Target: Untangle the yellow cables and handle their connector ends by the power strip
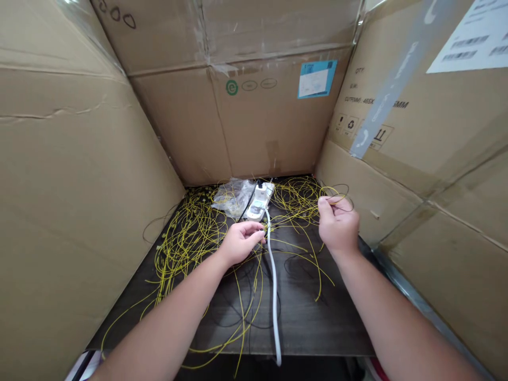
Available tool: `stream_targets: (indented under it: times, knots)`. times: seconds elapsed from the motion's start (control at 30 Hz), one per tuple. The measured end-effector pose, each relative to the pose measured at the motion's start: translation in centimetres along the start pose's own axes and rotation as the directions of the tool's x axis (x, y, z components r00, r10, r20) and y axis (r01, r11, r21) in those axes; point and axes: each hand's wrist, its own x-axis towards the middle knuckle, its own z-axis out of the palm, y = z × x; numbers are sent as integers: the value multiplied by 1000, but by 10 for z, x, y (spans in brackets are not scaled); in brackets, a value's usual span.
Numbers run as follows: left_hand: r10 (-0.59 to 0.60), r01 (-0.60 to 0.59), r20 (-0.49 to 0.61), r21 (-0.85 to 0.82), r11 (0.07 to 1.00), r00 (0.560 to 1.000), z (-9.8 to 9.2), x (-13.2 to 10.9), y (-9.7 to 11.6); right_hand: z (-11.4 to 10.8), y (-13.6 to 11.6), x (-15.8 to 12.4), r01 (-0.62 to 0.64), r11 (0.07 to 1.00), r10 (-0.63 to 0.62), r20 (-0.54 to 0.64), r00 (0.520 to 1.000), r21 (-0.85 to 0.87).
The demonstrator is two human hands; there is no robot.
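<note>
Thin yellow wires (190, 238) lie tangled over a dark tabletop (301, 317), mixed with a few thin black wires. My left hand (240, 242) rests among them in the middle, fingers curled, pinching a yellow wire beside the white cable. My right hand (337, 222) is raised slightly at the right, thumb and fingers pinched on thin yellow and black wire loops (335, 200). A white power strip (260, 203) lies at the back, its white cable (273, 286) running toward me between my hands.
Tall cardboard walls close in the table on the left (71, 201), back (257, 116) and right (428, 159). A crumpled clear plastic bag (232, 197) lies left of the power strip. The table's front edge is just below my forearms.
</note>
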Motion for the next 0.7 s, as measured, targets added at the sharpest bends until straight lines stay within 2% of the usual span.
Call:
stream_targets:
  times: [0.1, 0.3, 0.4, 0.57, 0.63, 0.7]
  knots:
    - [-3, 3, 5, -7, 1000, 1000, 0, 0, 0, -4, -1, -1, 88, 996, -90, -50, 995, -35]
    - [23, -22, 15, -40, 999, 1000, -3, 0, -1, -14, -9, 19, 298, 880, -358, -103, 928, -369]
    - [34, -33, 10, -52, 998, 999, -7, 1, -1, -13, -28, 47, 325, 862, -422, -193, 886, -390]
    - [21, -21, -37, -1, 1000, 999, -12, 5, -6, -9, -69, 111, 368, 839, -502, -306, 809, -401]
    - [9, -7, -59, 32, 999, 998, -12, 7, -10, -7, -84, 134, 388, 809, -530, -264, 806, -441]
    - [3, 4, -76, 86, 996, 997, -11, 9, -16, -3, -95, 150, 356, 773, -512, -184, 839, -526]
